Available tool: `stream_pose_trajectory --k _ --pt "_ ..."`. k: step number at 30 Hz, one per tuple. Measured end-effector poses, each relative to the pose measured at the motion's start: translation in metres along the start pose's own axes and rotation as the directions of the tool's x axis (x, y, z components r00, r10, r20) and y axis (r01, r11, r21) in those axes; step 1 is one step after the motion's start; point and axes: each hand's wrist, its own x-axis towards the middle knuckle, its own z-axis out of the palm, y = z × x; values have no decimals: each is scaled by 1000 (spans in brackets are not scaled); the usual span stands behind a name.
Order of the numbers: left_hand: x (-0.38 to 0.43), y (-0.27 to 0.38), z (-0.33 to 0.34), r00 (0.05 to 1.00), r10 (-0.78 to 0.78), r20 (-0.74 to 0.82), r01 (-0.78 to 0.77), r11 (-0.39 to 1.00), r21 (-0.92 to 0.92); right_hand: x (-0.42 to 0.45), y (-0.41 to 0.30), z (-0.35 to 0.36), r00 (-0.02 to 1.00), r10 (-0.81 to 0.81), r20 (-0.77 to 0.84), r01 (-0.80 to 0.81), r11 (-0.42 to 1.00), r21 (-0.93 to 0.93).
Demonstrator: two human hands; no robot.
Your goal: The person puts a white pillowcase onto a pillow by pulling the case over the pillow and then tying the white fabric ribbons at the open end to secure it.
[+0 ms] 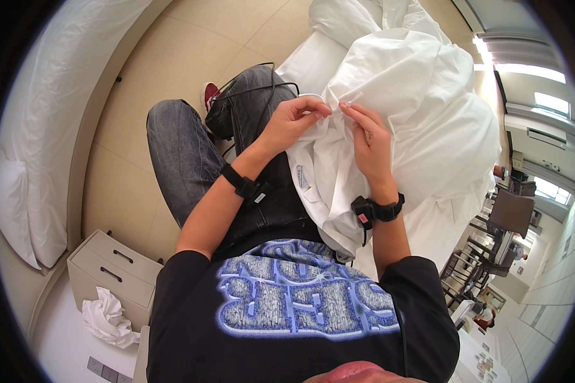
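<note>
White bedding [412,91], which looks like a duvet in its cover, is bunched over my lap and the bed before me. My left hand [297,117] pinches a thin gathered part of the cloth between thumb and fingertips. Just to its right, my right hand [370,134] pinches the same gathered cloth, fingertips pointing towards the left hand. The small detail between the fingertips is too fine to make out. Below the hands, a sewn-in label [303,177] with writing shows on the cloth's hem. Each wrist wears a black strap with a small device.
A black cable [273,79] loops over my knee. Another bed [72,95] stands at the left beyond the tiled floor [172,57]. A bedside cabinet [120,268] stands at lower left, with crumpled white cloth or paper [106,318] against it. Chairs [510,210] and people are far right.
</note>
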Motion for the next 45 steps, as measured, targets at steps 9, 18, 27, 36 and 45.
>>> stream_pose_trajectory --k 9,18,27,36,45 --pt "-1 2 -1 1000 -28 3 28 999 38 16 -6 7 985 -165 -51 138 931 -337" --pt "-1 -5 -6 999 -50 7 50 999 9 13 -1 10 990 -137 -38 130 980 -154" --pt "-5 1 -2 986 12 -164 48 933 358 7 1 2 995 36 -89 -64 940 -334" --pt "-8 8 -21 993 -111 -41 117 891 438 3 -4 -4 997 15 82 -10 998 -61" --pt "-5 14 -19 994 56 -96 -34 977 211 4 -4 9 997 45 67 -70 897 437"
